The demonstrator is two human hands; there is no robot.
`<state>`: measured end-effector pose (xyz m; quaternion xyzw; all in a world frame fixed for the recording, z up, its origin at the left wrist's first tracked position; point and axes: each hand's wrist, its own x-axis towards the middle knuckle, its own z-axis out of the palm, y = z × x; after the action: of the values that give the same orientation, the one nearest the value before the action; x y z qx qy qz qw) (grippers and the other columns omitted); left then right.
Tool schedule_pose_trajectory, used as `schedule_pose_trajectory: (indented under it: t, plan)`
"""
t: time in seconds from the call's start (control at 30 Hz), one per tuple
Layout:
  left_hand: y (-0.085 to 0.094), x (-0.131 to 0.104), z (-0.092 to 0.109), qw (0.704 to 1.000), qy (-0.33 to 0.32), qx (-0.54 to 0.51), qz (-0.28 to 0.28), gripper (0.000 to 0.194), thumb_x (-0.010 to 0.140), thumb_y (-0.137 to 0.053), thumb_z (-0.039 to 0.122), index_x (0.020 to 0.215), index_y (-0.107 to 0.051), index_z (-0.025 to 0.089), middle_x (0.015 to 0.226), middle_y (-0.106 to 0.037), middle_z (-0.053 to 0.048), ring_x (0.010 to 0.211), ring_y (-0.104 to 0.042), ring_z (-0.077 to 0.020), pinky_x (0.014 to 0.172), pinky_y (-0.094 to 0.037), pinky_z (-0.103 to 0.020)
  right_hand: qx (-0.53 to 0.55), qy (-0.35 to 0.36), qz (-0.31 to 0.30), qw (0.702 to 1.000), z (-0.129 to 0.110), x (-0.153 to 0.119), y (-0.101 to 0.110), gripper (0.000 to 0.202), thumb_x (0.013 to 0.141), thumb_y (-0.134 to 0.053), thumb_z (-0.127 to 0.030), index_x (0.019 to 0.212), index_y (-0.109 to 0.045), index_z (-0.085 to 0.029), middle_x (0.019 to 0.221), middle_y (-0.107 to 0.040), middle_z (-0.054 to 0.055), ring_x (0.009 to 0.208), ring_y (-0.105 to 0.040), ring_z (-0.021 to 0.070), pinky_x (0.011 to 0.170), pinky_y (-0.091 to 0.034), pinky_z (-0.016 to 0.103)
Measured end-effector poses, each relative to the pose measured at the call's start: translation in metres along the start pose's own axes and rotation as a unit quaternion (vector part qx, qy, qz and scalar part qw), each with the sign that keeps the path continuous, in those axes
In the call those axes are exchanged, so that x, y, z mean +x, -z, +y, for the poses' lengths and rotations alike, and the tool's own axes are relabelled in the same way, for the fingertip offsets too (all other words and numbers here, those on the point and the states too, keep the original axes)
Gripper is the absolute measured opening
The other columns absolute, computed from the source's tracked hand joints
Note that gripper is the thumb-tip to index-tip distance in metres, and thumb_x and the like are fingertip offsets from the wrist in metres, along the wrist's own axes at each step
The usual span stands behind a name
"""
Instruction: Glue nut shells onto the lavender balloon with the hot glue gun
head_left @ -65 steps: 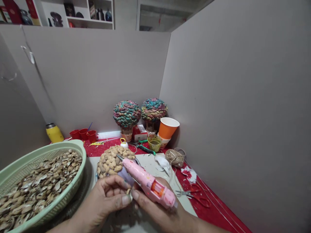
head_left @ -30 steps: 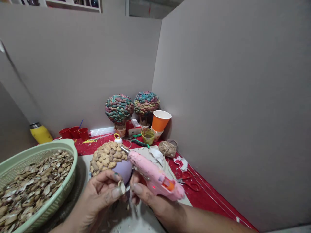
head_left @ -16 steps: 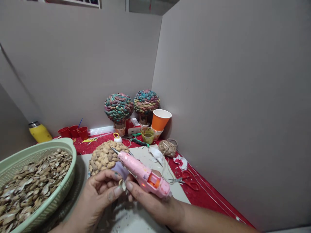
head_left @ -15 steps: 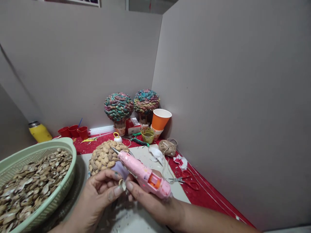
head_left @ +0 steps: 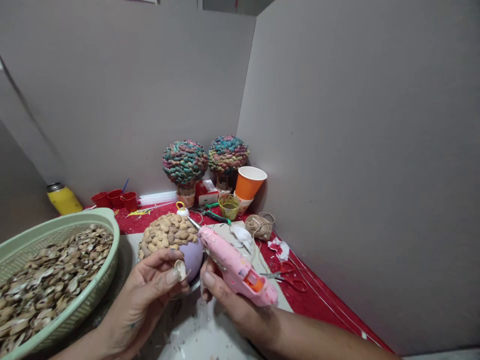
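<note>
Between the thumb and fingers of my left hand is a peanut shell half, its hollow side showing. My right hand is wrapped round a pink glue gun, whose metal nozzle points up and to the left. Behind both hands sits a purple ball, partly covered with peanut shells; the left fingers hide some of its front. The glue gun's tip appears in front of the ball's upper right side. Whether it touches cannot be made out.
A green basket of peanut shells stands at left. Two colourful shell-covered trees, an orange paper cup, red cups and a yellow bottle line the back. Twine and red scissors lie at right.
My hands have moved apart, the left one keeping the shell half. The glue gun has shifted right and slightly down, so more of the purple ball shows.
</note>
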<state>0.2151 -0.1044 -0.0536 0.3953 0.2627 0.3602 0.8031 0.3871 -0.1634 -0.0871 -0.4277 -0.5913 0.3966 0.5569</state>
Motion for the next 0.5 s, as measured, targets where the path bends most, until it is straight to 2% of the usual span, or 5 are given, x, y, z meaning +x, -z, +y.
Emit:
schedule_pose_trajectory:
  t: [0.1, 0.2, 0.3, 0.5]
  plan:
    - [0.002, 0.000, -0.003, 0.999, -0.015, 0.031, 0.017, 0.023, 0.068, -0.082, 0.021, 0.088, -0.072, 0.015, 0.075, -0.072, -0.003, 0.064, -0.062, -0.0104, 0.065, -0.050, -0.020, 0.045, -0.019, 0.019, 0.999, 0.001, 0.002, 0.000, 0.037, 0.089, -0.056, -0.054, 0.081, -0.055, -0.018, 0.069, -0.052, -0.001, 0.063, -0.052, 0.0130, 0.064, -0.047, 0.027]
    - [0.003, 0.000, -0.009, 0.998, -0.026, 0.051, 0.009, 0.020, 0.069, -0.081, 0.021, 0.086, -0.072, 0.016, 0.076, -0.072, -0.004, 0.068, -0.065, -0.0124, 0.067, -0.051, -0.021, 0.089, -0.051, 0.019, 0.995, 0.002, 0.003, -0.003, 0.042, 0.083, -0.062, -0.058, 0.092, -0.057, -0.018, 0.070, -0.051, -0.002, 0.062, -0.050, 0.0123, 0.062, -0.047, 0.026]
    - [0.004, -0.001, -0.014, 0.997, -0.049, 0.066, 0.003, 0.016, 0.070, -0.080, 0.015, 0.083, -0.072, 0.019, 0.080, -0.072, -0.001, 0.074, -0.067, -0.0121, 0.073, -0.053, -0.021, 0.089, -0.073, 0.003, 0.993, 0.003, 0.003, -0.006, 0.043, 0.082, -0.064, -0.058, 0.085, -0.060, -0.016, 0.069, -0.053, 0.000, 0.063, -0.051, 0.0133, 0.063, -0.048, 0.027]
    - [0.000, -0.004, -0.019, 0.991, -0.108, 0.077, -0.018, 0.016, 0.068, -0.080, 0.013, 0.080, -0.071, 0.019, 0.085, -0.069, 0.000, 0.074, -0.066, -0.0115, 0.072, -0.053, -0.021, 0.051, -0.073, 0.030, 0.996, 0.004, -0.001, -0.005, 0.033, 0.086, -0.062, -0.051, 0.086, -0.062, -0.018, 0.068, -0.058, 0.000, 0.063, -0.056, 0.0134, 0.062, -0.051, 0.026]
